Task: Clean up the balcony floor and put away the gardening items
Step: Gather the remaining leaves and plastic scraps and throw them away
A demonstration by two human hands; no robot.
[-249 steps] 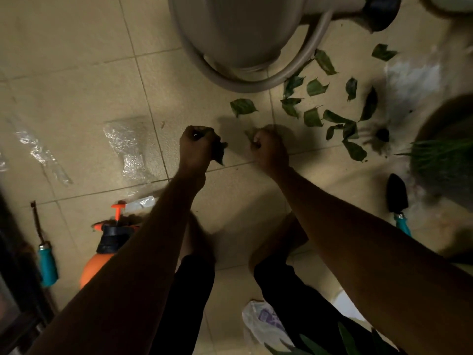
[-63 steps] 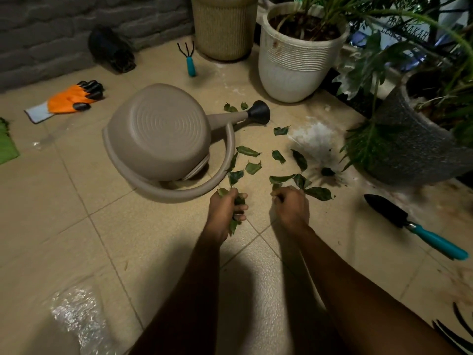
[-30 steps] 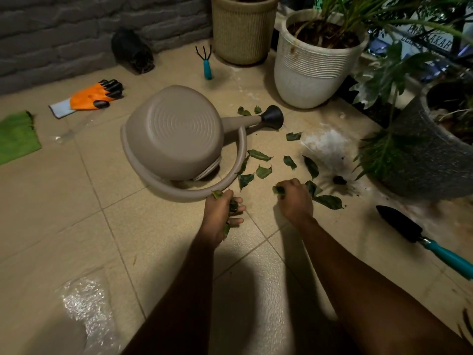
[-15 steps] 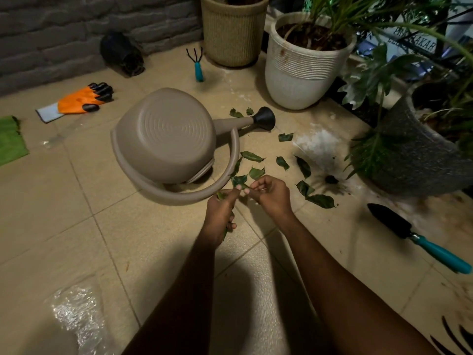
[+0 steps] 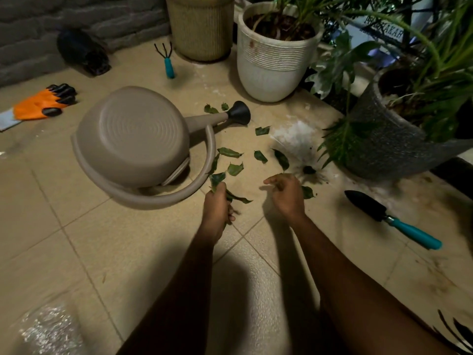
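Observation:
Several green leaves [image 5: 235,168] lie scattered on the tan tile floor between a tipped beige watering can [image 5: 135,139] and the pots. My left hand [image 5: 217,206] grips a bunch of gathered leaves [image 5: 236,198] that stick out above and beside the fist. My right hand [image 5: 285,194] hovers over the floor with fingers loosely curled and nothing visible in it. One leaf [image 5: 307,192] lies just right of it. A black trowel with a teal handle [image 5: 391,219] lies at the right.
A teal hand rake [image 5: 167,61] lies near a woven pot [image 5: 202,24]. A white pot [image 5: 275,57] and a grey pot [image 5: 399,139] hold plants. An orange glove [image 5: 41,105] lies at the left, clear plastic wrap [image 5: 48,329] at bottom left. A whitish spill [image 5: 294,135] marks the floor.
My right hand passed a leaf to the left hand half a second ago and has now moved back to the right. The left hand still holds the bunch.

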